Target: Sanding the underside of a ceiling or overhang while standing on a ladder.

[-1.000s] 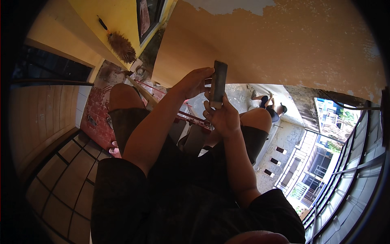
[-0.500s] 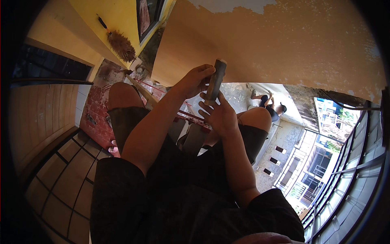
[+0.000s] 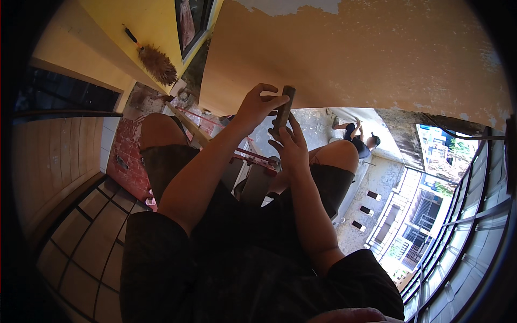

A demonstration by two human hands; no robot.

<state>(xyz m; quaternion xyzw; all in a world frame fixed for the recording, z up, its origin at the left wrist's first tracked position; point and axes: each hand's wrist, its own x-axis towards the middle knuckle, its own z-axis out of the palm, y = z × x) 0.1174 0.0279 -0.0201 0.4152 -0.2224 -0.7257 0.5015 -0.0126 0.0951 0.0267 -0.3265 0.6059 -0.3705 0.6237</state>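
Observation:
A dark, oblong block [image 3: 285,109], wrapped or faced in something dark, is held up in front of me between both hands. My left hand [image 3: 257,107] pinches its upper part from the left, with the thumb lying against it and the index finger arched above. Around its lower end, my right hand [image 3: 293,149] is closed with curled fingers. The block stands nearly upright in the picture, its narrow side partly toward me. Some fingertips behind it are hidden.
A large tan wall [image 3: 344,59] with flaked paint rises just beyond my hands. Below me are a red metal frame [image 3: 253,159] and a wooden plank [image 3: 188,123]. A feather duster [image 3: 156,64] hangs at the upper left. Another person [image 3: 360,137] is lower down at the right.
The block has turned, showing a narrower side, and has dropped a little. My left thumb now presses across it, and my right fingers have closed further around its lower end.

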